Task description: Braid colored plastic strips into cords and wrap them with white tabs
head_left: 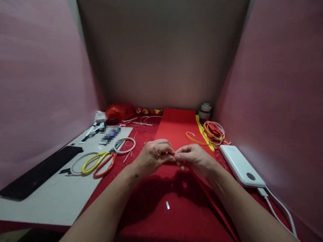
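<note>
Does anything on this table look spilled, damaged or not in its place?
One small silvery-white strip lies alone on the dark red cloth, away from the white scraps on the pale board, so it looks stray. I see no spill or damage.

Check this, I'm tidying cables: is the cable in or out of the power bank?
In: its connector meets the near end of the power bank.

The bench [161,215] is viewed from the head, forward and down, from behind and above the fingers [177,157].
</note>
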Demonstrator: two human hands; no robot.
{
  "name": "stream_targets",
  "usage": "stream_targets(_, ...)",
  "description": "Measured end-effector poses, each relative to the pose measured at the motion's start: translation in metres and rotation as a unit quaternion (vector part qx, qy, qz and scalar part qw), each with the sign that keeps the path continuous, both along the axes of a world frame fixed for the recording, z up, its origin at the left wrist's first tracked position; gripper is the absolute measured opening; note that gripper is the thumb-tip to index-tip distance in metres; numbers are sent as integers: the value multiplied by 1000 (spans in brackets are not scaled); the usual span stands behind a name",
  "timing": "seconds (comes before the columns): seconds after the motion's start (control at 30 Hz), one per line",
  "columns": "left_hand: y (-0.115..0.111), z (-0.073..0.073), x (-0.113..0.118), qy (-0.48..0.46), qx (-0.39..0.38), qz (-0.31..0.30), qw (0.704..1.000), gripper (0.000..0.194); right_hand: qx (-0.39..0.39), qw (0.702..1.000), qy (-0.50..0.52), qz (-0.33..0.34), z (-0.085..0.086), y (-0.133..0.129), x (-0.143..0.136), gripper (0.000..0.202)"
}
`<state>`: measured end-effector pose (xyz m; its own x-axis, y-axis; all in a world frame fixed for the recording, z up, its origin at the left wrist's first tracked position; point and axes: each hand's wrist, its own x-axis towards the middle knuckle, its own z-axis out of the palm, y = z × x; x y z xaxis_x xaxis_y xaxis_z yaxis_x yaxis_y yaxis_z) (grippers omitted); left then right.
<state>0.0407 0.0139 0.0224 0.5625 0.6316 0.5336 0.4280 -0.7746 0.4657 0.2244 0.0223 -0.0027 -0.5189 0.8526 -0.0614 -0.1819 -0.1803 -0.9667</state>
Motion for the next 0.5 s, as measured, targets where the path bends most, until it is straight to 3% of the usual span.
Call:
stream_targets(0.13,-4,8,-1,-68,-71,-31,995,8,3,1000,18,12,4,-2,0,18)
stream_targets(0.37,-6,7,4,-181,-127,-39,974,12,-28,997,60,27,5,-5,-2,21)
stream_targets(0.5,-3,5,4,-147,-101,-28,983,12,-19,998,54,6,3,-4,-3,23)
